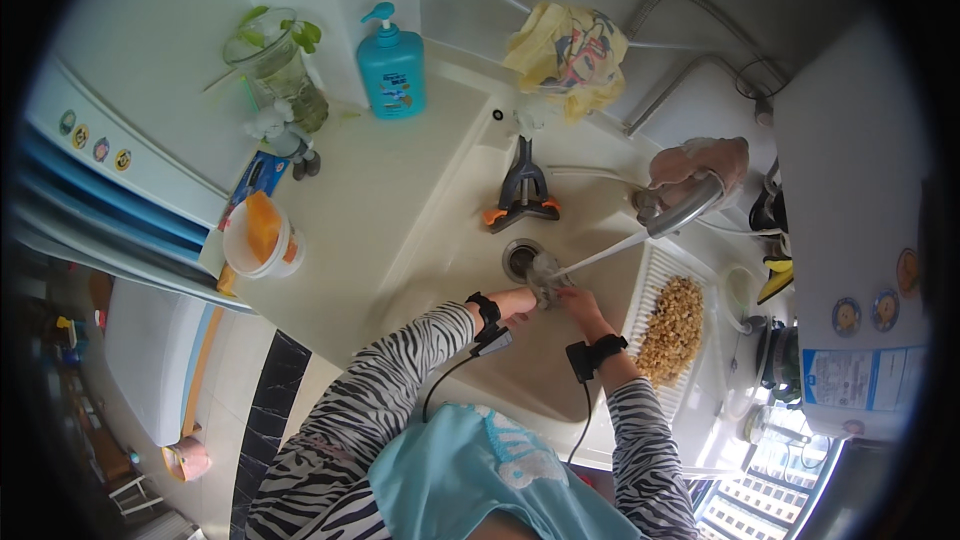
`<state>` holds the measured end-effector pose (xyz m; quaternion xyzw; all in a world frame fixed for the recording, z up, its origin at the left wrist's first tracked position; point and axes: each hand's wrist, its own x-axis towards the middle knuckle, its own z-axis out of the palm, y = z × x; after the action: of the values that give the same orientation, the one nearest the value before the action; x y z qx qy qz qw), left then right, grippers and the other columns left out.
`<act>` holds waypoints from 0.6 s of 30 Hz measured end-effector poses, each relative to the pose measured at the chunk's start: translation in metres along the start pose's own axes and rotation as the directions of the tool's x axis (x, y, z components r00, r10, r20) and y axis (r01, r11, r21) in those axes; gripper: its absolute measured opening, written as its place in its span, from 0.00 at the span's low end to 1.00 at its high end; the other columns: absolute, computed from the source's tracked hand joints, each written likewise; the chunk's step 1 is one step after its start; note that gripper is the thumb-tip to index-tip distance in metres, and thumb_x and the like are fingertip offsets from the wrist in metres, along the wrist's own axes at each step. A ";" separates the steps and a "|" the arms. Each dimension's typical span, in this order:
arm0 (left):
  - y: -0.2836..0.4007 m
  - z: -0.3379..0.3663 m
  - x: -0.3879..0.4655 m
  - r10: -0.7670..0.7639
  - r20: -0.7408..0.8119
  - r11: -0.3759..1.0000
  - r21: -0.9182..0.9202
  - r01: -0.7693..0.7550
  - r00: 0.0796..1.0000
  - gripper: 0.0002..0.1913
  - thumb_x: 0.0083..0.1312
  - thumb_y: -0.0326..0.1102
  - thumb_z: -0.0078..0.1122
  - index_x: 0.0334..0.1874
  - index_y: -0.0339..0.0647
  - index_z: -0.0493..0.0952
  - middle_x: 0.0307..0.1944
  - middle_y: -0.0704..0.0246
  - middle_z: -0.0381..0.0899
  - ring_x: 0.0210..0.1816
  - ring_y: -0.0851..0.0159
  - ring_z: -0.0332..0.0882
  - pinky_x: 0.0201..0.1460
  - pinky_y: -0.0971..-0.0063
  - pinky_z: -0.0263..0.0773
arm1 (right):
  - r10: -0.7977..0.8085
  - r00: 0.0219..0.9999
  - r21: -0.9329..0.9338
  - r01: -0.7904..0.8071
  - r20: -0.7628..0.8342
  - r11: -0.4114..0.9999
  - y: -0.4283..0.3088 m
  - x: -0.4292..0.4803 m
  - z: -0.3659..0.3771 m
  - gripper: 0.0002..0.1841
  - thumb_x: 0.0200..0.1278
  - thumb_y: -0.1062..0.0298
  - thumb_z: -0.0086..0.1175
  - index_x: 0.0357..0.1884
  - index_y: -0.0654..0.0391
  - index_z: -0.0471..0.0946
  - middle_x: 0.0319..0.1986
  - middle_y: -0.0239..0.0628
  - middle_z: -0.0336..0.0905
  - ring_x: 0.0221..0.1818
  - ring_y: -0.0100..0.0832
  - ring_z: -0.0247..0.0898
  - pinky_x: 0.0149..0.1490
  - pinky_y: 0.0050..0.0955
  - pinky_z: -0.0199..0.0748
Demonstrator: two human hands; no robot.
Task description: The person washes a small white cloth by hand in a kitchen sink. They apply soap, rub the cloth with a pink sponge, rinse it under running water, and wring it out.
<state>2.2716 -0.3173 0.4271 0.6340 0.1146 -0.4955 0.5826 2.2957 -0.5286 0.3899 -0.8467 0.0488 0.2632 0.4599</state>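
Both of my hands are low in the white sink (465, 240), close to the metal drain (519, 259). Between my left hand (517, 303) and my right hand (582, 304) is a wet, greyish, crumpled piece (545, 276), perhaps cloth or thin plastic; I cannot tell which. My fingers grip its near part from both sides. A stream of water (604, 250) from the metal faucet (684, 207) strikes it from the right. A dark clamp-like tool with orange tips (523, 191) lies in the basin behind the drain.
A ribbed drainboard (651, 289) right of the basin bears a heap of small tan pieces (675, 330). A pink cloth (694, 165) hangs over the faucet; a yellow cloth (566, 52) hangs behind. On the left counter stand a blue pump bottle (391, 75), glass vase (289, 82), figurine (283, 136) and white tub (281, 259).
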 end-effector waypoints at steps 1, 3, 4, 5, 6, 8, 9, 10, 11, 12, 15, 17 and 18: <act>0.001 -0.004 -0.009 0.017 -0.001 0.999 0.049 -0.017 1.000 0.20 0.63 0.33 0.44 0.58 0.43 0.68 0.49 0.66 0.73 0.44 0.63 0.74 0.40 0.65 0.72 | -0.044 0.998 -0.098 0.040 -0.041 0.994 0.007 0.001 -0.003 0.14 0.56 0.71 0.53 0.44 0.61 0.80 0.39 0.44 0.82 0.45 0.37 0.77 0.50 0.30 0.71; 0.002 -0.014 -0.025 0.106 -0.021 0.981 0.166 -0.101 0.994 0.19 0.60 0.31 0.46 0.55 0.43 0.70 0.46 0.66 0.74 0.41 0.65 0.74 0.38 0.66 0.72 | -0.178 0.982 -0.215 0.161 -0.060 0.963 0.014 0.004 -0.008 0.12 0.57 0.68 0.53 0.41 0.58 0.82 0.36 0.46 0.82 0.43 0.41 0.78 0.48 0.32 0.73; 0.002 -0.017 -0.032 0.176 -0.034 0.959 0.233 -0.163 0.984 0.17 0.59 0.33 0.46 0.52 0.42 0.71 0.43 0.66 0.75 0.40 0.64 0.75 0.37 0.66 0.72 | -0.258 0.965 -0.234 0.242 -0.039 0.942 0.014 0.003 -0.011 0.11 0.57 0.67 0.53 0.40 0.57 0.82 0.35 0.46 0.82 0.42 0.42 0.78 0.47 0.33 0.73; 0.000 -0.021 -0.039 0.219 -0.029 0.930 0.308 -0.200 0.975 0.16 0.59 0.34 0.46 0.49 0.41 0.73 0.39 0.66 0.77 0.38 0.63 0.76 0.36 0.65 0.72 | -0.267 0.963 -0.292 0.247 -0.030 0.924 0.009 0.001 -0.013 0.11 0.57 0.66 0.53 0.39 0.56 0.82 0.35 0.46 0.82 0.41 0.44 0.78 0.46 0.33 0.74; 0.000 -0.026 -0.045 0.254 0.020 0.884 0.402 -0.240 0.967 0.21 0.55 0.29 0.51 0.54 0.41 0.73 0.39 0.65 0.78 0.37 0.65 0.76 0.32 0.71 0.72 | -0.371 0.929 -0.144 0.367 -0.002 0.919 0.000 -0.006 -0.015 0.11 0.58 0.65 0.52 0.38 0.56 0.82 0.34 0.46 0.81 0.39 0.45 0.78 0.44 0.35 0.74; -0.007 -0.029 -0.063 0.398 -0.058 0.758 0.582 -0.293 0.916 0.18 0.52 0.28 0.54 0.47 0.38 0.77 0.36 0.59 0.82 0.41 0.61 0.80 0.38 0.67 0.74 | -0.376 0.919 -0.221 0.393 0.117 0.893 -0.035 -0.017 -0.006 0.10 0.59 0.63 0.52 0.36 0.57 0.82 0.33 0.47 0.81 0.37 0.45 0.79 0.41 0.36 0.74; -0.012 -0.029 -0.074 0.547 -0.072 0.658 0.654 -0.374 0.834 0.18 0.51 0.27 0.54 0.46 0.38 0.78 0.38 0.57 0.81 0.42 0.55 0.80 0.42 0.64 0.74 | -0.373 0.904 -0.383 0.427 0.211 0.819 -0.057 -0.031 -0.012 0.11 0.59 0.63 0.52 0.36 0.57 0.81 0.32 0.47 0.80 0.36 0.45 0.79 0.40 0.37 0.73; -0.017 -0.029 -0.085 0.608 -0.057 0.602 0.683 -0.413 0.792 0.21 0.50 0.25 0.54 0.50 0.39 0.76 0.41 0.56 0.80 0.43 0.50 0.78 0.46 0.61 0.73 | -0.303 0.921 -0.382 0.378 0.243 0.843 -0.083 -0.038 -0.002 0.10 0.59 0.63 0.53 0.35 0.58 0.80 0.32 0.47 0.80 0.36 0.45 0.78 0.39 0.37 0.73; -0.019 -0.028 -0.096 0.649 0.017 0.487 0.759 -0.432 0.761 0.25 0.51 0.24 0.53 0.55 0.40 0.72 0.43 0.55 0.79 0.44 0.50 0.78 0.46 0.60 0.73 | -0.279 0.919 -0.364 0.370 0.278 0.855 -0.111 -0.047 0.005 0.10 0.59 0.63 0.53 0.34 0.59 0.80 0.31 0.48 0.80 0.36 0.46 0.78 0.39 0.38 0.73; -0.027 -0.021 -0.111 0.756 -0.095 0.372 0.877 -0.305 0.648 0.25 0.52 0.24 0.53 0.56 0.40 0.71 0.44 0.55 0.79 0.45 0.50 0.78 0.46 0.60 0.72 | -0.263 0.914 -0.330 0.362 0.308 0.872 -0.137 -0.057 0.013 0.10 0.59 0.63 0.53 0.33 0.60 0.79 0.31 0.48 0.79 0.36 0.46 0.77 0.38 0.38 0.72; -0.022 -0.025 -0.148 0.647 -0.149 0.470 0.850 -0.237 0.748 0.23 0.54 0.26 0.54 0.55 0.41 0.70 0.43 0.54 0.79 0.45 0.49 0.78 0.46 0.60 0.72 | -0.517 0.803 -0.588 0.580 0.297 0.564 -0.216 -0.072 0.047 0.10 0.59 0.63 0.54 0.30 0.61 0.77 0.28 0.49 0.77 0.34 0.49 0.75 0.36 0.40 0.71; -0.017 -0.030 -0.172 0.547 -0.117 0.586 0.760 -0.280 0.829 0.20 0.56 0.28 0.55 0.53 0.41 0.72 0.41 0.55 0.79 0.45 0.49 0.78 0.45 0.59 0.73 | -0.611 0.747 -0.486 0.649 0.263 0.585 -0.270 -0.069 0.081 0.13 0.60 0.60 0.53 0.27 0.62 0.74 0.27 0.49 0.75 0.33 0.52 0.72 0.35 0.42 0.70; -0.017 -0.031 -0.185 0.563 -0.126 0.599 0.743 -0.299 0.817 0.19 0.56 0.30 0.55 0.52 0.42 0.72 0.40 0.55 0.79 0.44 0.49 0.78 0.44 0.59 0.73 | -0.749 0.605 -0.376 0.783 0.270 0.496 -0.296 -0.069 0.098 0.15 0.61 0.59 0.52 0.27 0.62 0.75 0.28 0.49 0.75 0.33 0.52 0.72 0.36 0.42 0.70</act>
<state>2.1856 -0.2058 0.5519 0.8894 -0.1378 -0.2219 0.3751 2.2937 -0.2919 0.6034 -0.8524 -0.4115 0.0652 0.3160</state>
